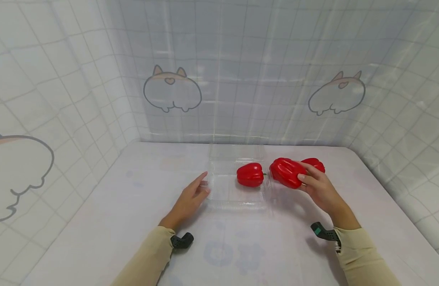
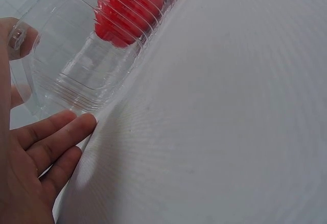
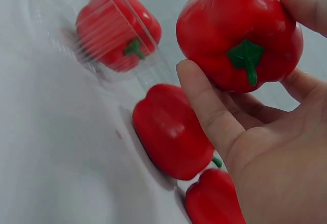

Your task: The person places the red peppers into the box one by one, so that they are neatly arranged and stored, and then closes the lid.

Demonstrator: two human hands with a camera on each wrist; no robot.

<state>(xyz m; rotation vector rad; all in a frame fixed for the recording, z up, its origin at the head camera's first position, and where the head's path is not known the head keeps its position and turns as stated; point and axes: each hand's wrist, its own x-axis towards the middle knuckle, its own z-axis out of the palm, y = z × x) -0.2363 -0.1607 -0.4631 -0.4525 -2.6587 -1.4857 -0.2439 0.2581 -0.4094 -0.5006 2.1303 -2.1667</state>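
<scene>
My right hand grips a red bell pepper between thumb and fingers, to the right of a clear plastic clamshell box. Its green stem faces the camera in the right wrist view. Inside the box lies another bell pepper on its side. Two more peppers rest on the table: a near one and a further one, partly covered by my hand. At the box's left side, my left hand touches the plastic with fairly straight fingers; its thumb is at the rim.
The box's clear lid is folded back toward the rear wall. A pale cloth with faint prints covers the table. Gridded sheets with cartoon drawings form walls behind and at both sides.
</scene>
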